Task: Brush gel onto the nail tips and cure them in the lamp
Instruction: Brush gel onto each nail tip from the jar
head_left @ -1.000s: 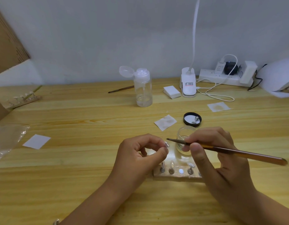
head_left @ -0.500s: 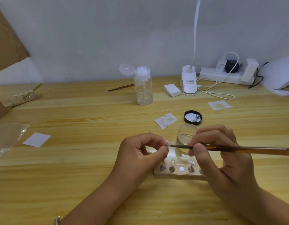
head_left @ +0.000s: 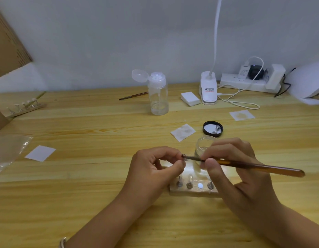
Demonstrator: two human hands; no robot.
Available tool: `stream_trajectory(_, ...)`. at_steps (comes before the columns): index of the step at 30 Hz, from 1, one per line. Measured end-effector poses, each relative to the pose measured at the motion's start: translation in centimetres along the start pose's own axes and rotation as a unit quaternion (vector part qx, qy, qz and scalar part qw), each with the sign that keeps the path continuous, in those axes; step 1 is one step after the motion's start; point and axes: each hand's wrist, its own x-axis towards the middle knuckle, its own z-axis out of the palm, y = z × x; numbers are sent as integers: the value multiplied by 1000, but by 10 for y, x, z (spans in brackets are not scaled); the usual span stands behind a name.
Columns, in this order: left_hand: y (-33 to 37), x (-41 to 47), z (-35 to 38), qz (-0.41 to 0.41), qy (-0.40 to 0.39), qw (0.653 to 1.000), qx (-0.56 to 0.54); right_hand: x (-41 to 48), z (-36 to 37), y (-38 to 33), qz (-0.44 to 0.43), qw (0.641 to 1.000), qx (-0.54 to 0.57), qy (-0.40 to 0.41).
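Bristles of the brush [head_left: 253,166] have crept slightly leftward since half a second ago and now sit right against the fingertips of the left hand [head_left: 155,169]. That hand pinches the nail tip [head_left: 186,159] between thumb and forefinger, raised above the wooden holder [head_left: 191,191], likely for easier reach; it barely shows. The right hand [head_left: 232,167] pinches the brush pen-style near the ferrule, for control, I'd say. Just behind stands the open gel jar [head_left: 202,145], handy for reloading. The lamp [head_left: 309,81] waits far right on the worktop [head_left: 101,176].
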Motion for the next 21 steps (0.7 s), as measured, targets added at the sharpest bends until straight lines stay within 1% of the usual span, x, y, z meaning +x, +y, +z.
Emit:
stream_trajectory(4, -2, 0, -1, 3, -3, 1000, 2, 1, -2, 1, -8, 1000, 6, 26)
stream_trajectory(9, -4, 1, -1, -1, -2, 1000, -4, 1, 0, 2, 4, 1000, 2, 6)
stream_trajectory(14, -3, 0, 0, -4, -6, 1000, -16, 0, -2, 1, -13, 999, 15, 28)
stream_trajectory(18, -4, 0, 0, -10, 2, 1000, -18, 0, 0, 1, 4, 1000, 13, 12)
stream_trajectory(21, -5, 0, -1, -12, 2, 1000, -17, 0, 0, 2, -7, 999, 25, 21)
